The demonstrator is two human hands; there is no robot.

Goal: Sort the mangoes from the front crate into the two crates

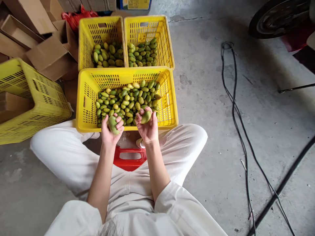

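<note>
My left hand (110,132) holds a green mango (113,125), its fingers wrapped round the fruit. In my right hand (149,128) is another green mango (146,117), gripped between thumb and fingers with the palm turned up. Both hands are over the near rim of a large yellow crate (127,74). Many small green and yellowish mangoes (128,100) lie heaped inside it. Behind it stand two more yellow crates, one at the left (85,42) and one at the right (164,42), each holding green mangoes.
A red plastic stool (129,166) is under me. Cardboard boxes (49,52) pile up at the left beside a tilted yellow crate (49,95). Black cables (235,101) run along the concrete floor at the right. A vehicle wheel (273,18) stands at the upper right.
</note>
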